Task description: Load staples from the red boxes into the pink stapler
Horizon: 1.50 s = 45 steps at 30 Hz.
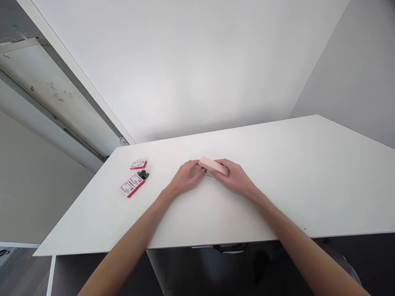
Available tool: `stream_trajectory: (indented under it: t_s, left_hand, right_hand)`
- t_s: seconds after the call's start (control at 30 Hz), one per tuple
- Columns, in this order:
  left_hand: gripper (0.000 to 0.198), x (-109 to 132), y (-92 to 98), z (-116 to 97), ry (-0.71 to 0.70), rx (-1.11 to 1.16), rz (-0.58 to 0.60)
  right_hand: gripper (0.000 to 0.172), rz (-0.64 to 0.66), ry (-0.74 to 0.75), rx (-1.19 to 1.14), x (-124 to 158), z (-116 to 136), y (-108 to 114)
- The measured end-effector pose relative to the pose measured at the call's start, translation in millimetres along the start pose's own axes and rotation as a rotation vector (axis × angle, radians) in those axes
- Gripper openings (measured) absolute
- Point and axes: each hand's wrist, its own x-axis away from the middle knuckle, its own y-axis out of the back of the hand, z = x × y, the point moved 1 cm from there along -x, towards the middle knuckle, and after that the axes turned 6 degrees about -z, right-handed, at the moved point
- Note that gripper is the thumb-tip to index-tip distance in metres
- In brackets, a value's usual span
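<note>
A pink stapler (213,165) is held low over the middle of the white table, slanting down to the right. My right hand (232,174) wraps around its right end, thumb in front and fingers behind. At the other end, my left hand (187,176) is closed with thumb and fingertips on the stapler's lower front part. Small dark markings or parts show under the pink top beside my left thumb; I cannot make out which. The underside is partly hidden by both hands.
On the table (308,176), to the left, lie a red-and-white box (138,165), two more boxes (132,186) side by side, and a small black object (143,174), perhaps a staple remover. A white wall (197,74) stands behind the table.
</note>
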Motion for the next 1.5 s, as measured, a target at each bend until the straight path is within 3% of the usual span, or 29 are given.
stream_trajectory:
  t_s: [0.3,0.8,1.17,1.37,1.5]
  left_hand:
    - [0.023,1.4,2.4,0.5,0.104,0.192,-0.003]
    - [0.015,5.5,-8.4,-0.3,-0.083,0.083,-0.062]
    - [0.025,9.8,-8.4,-4.2,-0.077,0.076,0.012]
    - [0.017,10.0,-11.9,-3.6,-0.224,0.057,0.028]
    - [0.016,9.4,-12.8,-2.9,-0.247,0.055,0.017]
  right_hand:
    - [0.032,0.054,-0.041,-0.031,-0.9,-3.1,-1.8]
    - [0.039,0.095,-0.034,-0.182,4.1,8.3,2.7]
    - [0.045,0.219,-0.059,-0.316,3.4,14.0,3.4]
    - [0.045,0.25,-0.038,-0.348,3.3,12.7,3.4]
    - [0.045,0.243,-0.049,-0.337,3.2,11.1,3.6]
